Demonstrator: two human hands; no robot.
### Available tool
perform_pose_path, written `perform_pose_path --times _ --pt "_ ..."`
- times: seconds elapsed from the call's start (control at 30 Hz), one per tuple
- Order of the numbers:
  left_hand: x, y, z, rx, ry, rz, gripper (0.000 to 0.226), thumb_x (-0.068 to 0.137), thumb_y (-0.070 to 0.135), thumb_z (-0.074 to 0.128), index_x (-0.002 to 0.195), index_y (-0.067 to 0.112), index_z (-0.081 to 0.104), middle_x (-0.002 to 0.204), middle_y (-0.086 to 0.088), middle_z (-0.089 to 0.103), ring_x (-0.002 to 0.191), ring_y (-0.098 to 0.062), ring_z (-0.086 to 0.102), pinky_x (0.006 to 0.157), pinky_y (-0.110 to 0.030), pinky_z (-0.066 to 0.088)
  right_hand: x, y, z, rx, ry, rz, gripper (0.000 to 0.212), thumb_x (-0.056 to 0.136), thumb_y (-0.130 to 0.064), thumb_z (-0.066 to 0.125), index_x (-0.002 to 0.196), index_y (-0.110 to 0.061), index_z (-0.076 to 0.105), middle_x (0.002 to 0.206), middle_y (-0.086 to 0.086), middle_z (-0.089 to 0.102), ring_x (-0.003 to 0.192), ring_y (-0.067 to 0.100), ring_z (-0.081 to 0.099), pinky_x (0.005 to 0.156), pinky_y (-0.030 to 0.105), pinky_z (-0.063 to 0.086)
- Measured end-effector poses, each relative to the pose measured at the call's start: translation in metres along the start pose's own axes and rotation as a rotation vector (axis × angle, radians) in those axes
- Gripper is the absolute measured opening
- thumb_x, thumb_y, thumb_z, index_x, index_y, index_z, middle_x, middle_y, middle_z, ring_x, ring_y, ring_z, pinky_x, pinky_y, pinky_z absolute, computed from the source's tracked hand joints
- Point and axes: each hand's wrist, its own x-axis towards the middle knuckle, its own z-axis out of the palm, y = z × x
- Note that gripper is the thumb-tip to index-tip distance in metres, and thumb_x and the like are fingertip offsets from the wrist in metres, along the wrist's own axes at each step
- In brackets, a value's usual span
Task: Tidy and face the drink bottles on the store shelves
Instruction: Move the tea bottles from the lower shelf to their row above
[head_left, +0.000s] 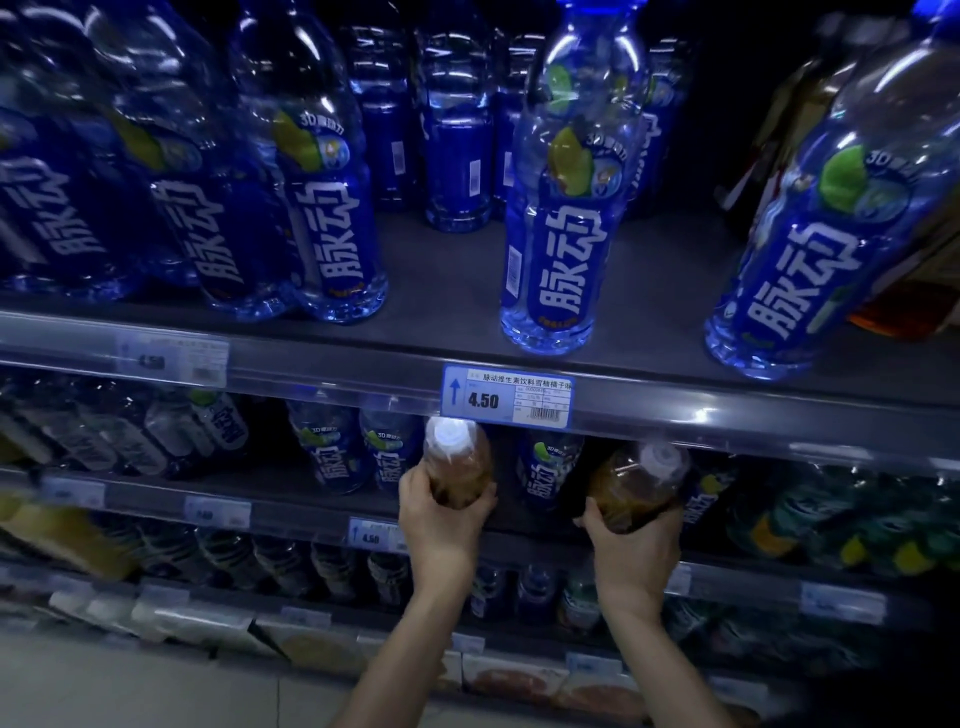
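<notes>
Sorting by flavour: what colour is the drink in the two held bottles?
Amber-brown, white caps; head view: left bottle, right bottle.

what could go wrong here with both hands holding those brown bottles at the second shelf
1. Both hands are full: the left hand and right hand each grip a brown bottle, so neither could catch a slip.
2. Sliding them in may knock the blue bottles standing between them.
3. The price tag overhangs the left bottle's cap; lifting could snag it.

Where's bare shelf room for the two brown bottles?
Top shelf: open gaps either side of the lone front blue bottle, toward the left blue cluster and the right blue bottle. Far left is packed. Middle shelf, behind both hands, looks partly bare.
</notes>
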Motion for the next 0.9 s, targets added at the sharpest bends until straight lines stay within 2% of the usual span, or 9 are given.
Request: perform_pose_path --times 0.07,0.17,0.23,0.47,0.53,0.63,0.7,0.83,0.9 --pt "-0.009 0.001 -0.013 -0.017 -0.056 0.060 0.050 0.062 0.026 0.089 0.102 0.024 0.059 0.103 0.015 0.050 0.095 0.000 0.055 0.075 -0.014 0.047 -0.009 -0.007 -0.008 0.016 0.004 -0.031 0.053 0.071 -0.023 0.083 0.105 -0.018 0.043 0.094 0.001 0.055 0.082 0.016 0.052 0.071 0.021 0.039" --pt "-0.030 0.005 -0.032 0.005 -0.113 0.081 0.055 0.062 0.023 0.089 0.108 0.023 0.059 0.107 0.014 0.050 0.099 -0.004 0.055 0.078 -0.019 0.047 -0.029 -0.018 -0.024 0.065 -0.028 -0.089 0.055 0.070 -0.020 0.085 0.107 -0.023 0.045 0.092 -0.006 0.059 0.077 0.006 0.056 0.065 0.001 0.039" --pt "-0.044 0.012 -0.044 0.046 -0.132 0.084 0.060 0.061 0.025 0.088 0.113 0.022 0.058 0.108 0.013 0.050 0.099 -0.006 0.053 0.080 -0.023 0.048 -0.045 -0.027 -0.037 0.087 -0.045 -0.078 0.055 0.068 -0.023 0.086 0.105 -0.030 0.046 0.093 -0.012 0.061 0.081 -0.003 0.058 0.063 0.000 0.039" --pt "-0.078 0.066 -0.087 0.097 -0.190 0.153 0.058 0.060 0.040 0.085 0.107 0.035 0.052 0.102 0.020 0.044 0.096 0.012 0.046 0.068 -0.011 0.040 -0.090 -0.077 -0.085 0.072 -0.102 -0.098 0.073 0.065 -0.039 0.084 0.119 -0.050 0.036 0.114 -0.014 0.056 0.097 0.009 0.060 0.076 0.023 0.051" --pt "-0.084 0.086 -0.097 0.081 -0.217 0.164 0.055 0.058 0.046 0.082 0.103 0.039 0.052 0.100 0.022 0.043 0.094 0.012 0.047 0.068 -0.013 0.042 -0.096 -0.096 -0.100 0.073 -0.120 -0.136 0.074 0.066 -0.039 0.083 0.125 -0.043 0.039 0.118 -0.010 0.057 0.102 0.012 0.061 0.081 0.028 0.054" --pt "-0.091 0.114 -0.109 0.069 -0.229 0.172 0.054 0.055 0.054 0.076 0.101 0.038 0.054 0.098 0.024 0.043 0.091 0.010 0.049 0.069 -0.012 0.042 -0.102 -0.124 -0.117 0.066 -0.090 -0.219 0.073 0.067 -0.038 0.082 0.128 -0.034 0.043 0.115 -0.008 0.057 0.100 0.007 0.059 0.075 0.013 0.046" --pt "-0.094 0.133 -0.114 0.069 -0.222 0.211 0.053 0.058 0.050 0.079 0.102 0.036 0.055 0.098 0.021 0.043 0.091 0.008 0.050 0.067 -0.008 0.042 -0.102 -0.143 -0.128 0.059 -0.069 -0.265 0.070 0.067 -0.039 0.081 0.126 -0.033 0.044 0.111 -0.009 0.057 0.097 0.005 0.058 0.073 0.012 0.045" --pt "-0.100 0.169 -0.122 0.084 -0.208 0.301 0.050 0.061 0.044 0.082 0.101 0.038 0.052 0.095 0.018 0.045 0.092 0.014 0.045 0.065 -0.003 0.039 -0.097 -0.168 -0.148 0.053 -0.049 -0.290 0.072 0.064 -0.042 0.082 0.124 -0.034 0.044 0.109 -0.010 0.059 0.098 0.009 0.060 0.083 0.034 0.054" --pt "-0.102 0.186 -0.122 0.084 -0.206 0.319 0.051 0.061 0.043 0.083 0.100 0.035 0.053 0.095 0.016 0.046 0.090 0.012 0.046 0.064 -0.004 0.038 -0.094 -0.178 -0.157 0.055 -0.043 -0.306 0.073 0.064 -0.043 0.081 0.126 -0.035 0.043 0.111 -0.011 0.058 0.099 0.008 0.059 0.085 0.037 0.054"
